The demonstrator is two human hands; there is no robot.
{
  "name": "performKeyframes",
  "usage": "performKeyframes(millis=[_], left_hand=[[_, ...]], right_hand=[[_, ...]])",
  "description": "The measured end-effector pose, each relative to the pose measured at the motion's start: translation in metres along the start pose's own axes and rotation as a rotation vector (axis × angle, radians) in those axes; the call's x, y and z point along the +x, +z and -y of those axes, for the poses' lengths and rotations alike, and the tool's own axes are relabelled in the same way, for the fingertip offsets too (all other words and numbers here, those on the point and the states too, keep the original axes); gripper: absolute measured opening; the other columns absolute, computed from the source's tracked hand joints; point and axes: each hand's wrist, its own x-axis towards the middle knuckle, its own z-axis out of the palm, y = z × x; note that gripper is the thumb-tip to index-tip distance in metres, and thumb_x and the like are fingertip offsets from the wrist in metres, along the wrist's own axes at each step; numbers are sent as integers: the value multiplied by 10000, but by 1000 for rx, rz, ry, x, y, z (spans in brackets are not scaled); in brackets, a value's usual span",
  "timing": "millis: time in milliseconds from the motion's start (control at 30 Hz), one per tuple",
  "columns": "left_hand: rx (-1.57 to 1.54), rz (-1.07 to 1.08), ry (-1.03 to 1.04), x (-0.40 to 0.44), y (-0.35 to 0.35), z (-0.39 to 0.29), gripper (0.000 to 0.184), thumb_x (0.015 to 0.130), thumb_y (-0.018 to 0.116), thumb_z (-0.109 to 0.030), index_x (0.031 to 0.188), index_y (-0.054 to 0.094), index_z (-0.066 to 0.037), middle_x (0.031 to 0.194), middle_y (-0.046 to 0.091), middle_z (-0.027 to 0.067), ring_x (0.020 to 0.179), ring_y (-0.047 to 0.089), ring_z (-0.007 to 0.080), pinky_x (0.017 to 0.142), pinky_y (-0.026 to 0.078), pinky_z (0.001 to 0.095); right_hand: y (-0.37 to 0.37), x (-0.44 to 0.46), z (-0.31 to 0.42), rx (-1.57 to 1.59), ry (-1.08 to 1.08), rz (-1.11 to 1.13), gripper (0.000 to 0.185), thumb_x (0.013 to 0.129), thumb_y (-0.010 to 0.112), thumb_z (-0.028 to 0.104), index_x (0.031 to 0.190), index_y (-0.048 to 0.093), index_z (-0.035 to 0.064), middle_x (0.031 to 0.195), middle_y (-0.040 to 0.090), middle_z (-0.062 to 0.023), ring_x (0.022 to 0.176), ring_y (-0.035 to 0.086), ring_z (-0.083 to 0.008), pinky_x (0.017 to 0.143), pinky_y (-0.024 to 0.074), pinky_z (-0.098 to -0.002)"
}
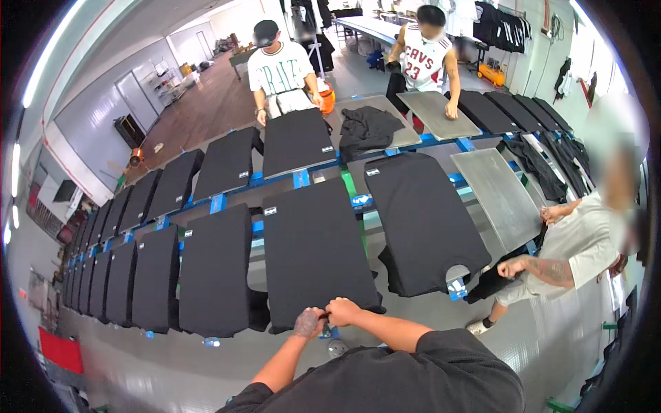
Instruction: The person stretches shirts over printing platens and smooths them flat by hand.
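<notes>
A black garment is stretched flat over a board straight in front of me, with a small white label at its upper left corner. At its near edge, my left hand and my right hand are close together, fingers closed. What they pinch is too small to make out; it may be the black hem. To the right, another black garment covers a board, its neck opening towards me. To the left lies a further covered board.
Long rows of boards with black garments run left. A bare metal board is at right, beside a person in a light shirt. Two people stand across the rows, one near a bare board and a crumpled black garment.
</notes>
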Motion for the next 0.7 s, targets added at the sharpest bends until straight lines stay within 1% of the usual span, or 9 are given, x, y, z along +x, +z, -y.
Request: performKeyframes(millis=[33,100,167,200,300,367,433,567,700], left_hand=[[-88,32,-58,8,1,2,332,784,688,-291,1067,677,-117,1041,657,116,1000,611,307,839,499,412],[-163,76,-139,8,-4,5,288,775,677,-285,1015,697,-127,995,675,125,963,635,310,819,517,416],[-191,166,-50,15,-23,0,231,778,663,-278,943,723,-129,923,690,132,915,660,307,797,529,415],[-166,315,-94,19,-32,-3,275,800,678,-223,1041,709,-93,974,693,147,915,668,299,810,521,383],[-26,436,-125,22,-35,-12,273,804,678,-225,1037,712,-87,982,697,137,929,666,295,820,520,383],[-15,389,-115,16,-28,-11,270,794,672,-249,1020,720,-108,968,698,118,946,657,290,842,513,389],[-11,342,-101,11,-28,-16,269,783,667,-272,1002,727,-128,954,699,99,964,649,285,864,506,396],[27,315,-168,-1,-20,-26,296,820,639,-282,1061,711,-126,1042,689,111,1022,632,293,905,491,398],[-7,308,-259,-12,-13,-28,326,872,582,-304,1131,684,-134,1094,676,121,1052,624,302,921,486,398]], right_hand=[[1,6,-7,133,86,100,237,726,590,216,875,704,72,875,680,-161,871,649,-340,748,515,-442],[4,7,-15,213,97,138,249,717,580,200,890,704,71,879,682,-176,870,655,-349,755,520,-444],[-2,5,-18,285,107,176,264,709,571,184,906,705,70,884,683,-190,869,661,-357,763,524,-446],[-5,2,-18,264,61,208,265,697,580,181,904,707,73,877,684,-183,865,660,-357,756,523,-446],[-12,-3,-22,210,-45,289,267,673,602,168,900,713,82,857,685,-159,861,659,-346,749,517,-450],[-18,-10,-26,131,-137,351,298,678,604,175,941,716,93,925,670,-157,901,651,-335,765,510,-447],[-16,-21,-33,127,-189,284,317,683,605,181,968,714,97,972,652,-158,925,643,-334,776,508,-444],[-6,-29,-48,131,-298,234,374,707,598,197,1051,701,94,1089,599,-167,980,621,-338,807,505,-428],[-15,-31,-61,205,-222,317,356,720,597,200,1038,700,78,1028,638,-162,938,636,-333,797,511,-417]])
